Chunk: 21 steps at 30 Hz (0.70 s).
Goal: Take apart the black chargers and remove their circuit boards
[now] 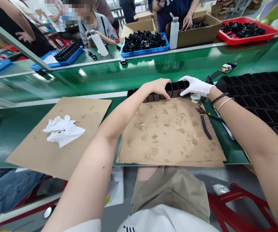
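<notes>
Several small black open-topped boxes (175,89) stand in a row along the far edge of a stained cardboard sheet (163,135). My bare left hand (158,87) curls its thumb and fingers around part of this row. From the right, my right hand (196,86), in a white glove, grips the row's end, with a few boxes between the two hands. More boxes of the row show behind my left wrist. Near my right hand, side cutters (204,124) with black and yellow handles lie on the cardboard's right side.
Many black boxes (269,96) fill the right of the green bench. White gloves (63,129) lie on another cardboard sheet (34,149) at left. Across a metal rail stand a blue tray (145,48) of black parts, a carton (194,33), a red tray (247,30) and co-workers.
</notes>
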### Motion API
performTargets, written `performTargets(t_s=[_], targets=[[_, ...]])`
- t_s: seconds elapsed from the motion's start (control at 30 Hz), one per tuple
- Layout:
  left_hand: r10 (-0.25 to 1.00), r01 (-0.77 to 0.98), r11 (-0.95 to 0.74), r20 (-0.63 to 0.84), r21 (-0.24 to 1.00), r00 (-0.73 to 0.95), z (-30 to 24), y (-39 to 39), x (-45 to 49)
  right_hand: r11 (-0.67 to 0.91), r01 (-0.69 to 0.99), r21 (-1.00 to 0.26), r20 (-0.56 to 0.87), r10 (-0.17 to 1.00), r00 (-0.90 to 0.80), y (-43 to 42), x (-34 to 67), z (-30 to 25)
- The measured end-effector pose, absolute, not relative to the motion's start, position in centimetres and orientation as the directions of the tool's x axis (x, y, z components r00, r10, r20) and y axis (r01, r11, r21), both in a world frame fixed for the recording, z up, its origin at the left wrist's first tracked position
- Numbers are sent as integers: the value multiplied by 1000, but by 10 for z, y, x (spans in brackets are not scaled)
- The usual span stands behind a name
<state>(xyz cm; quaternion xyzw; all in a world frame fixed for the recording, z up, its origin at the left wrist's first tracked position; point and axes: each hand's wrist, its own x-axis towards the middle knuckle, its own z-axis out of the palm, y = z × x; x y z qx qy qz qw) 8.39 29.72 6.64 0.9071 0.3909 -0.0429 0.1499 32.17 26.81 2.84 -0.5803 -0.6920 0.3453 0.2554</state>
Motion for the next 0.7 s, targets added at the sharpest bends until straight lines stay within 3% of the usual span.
performTargets(t_s=[0.5, 0.7], targets=[[705, 673, -632, -76, 384, 705, 51, 295, 96, 95, 785, -612, -149, 961, -232, 248, 325, 58], [699, 667, -661, -40, 343, 714, 48, 291, 114, 118, 822, -558, -113, 970, -216, 250, 324, 56]])
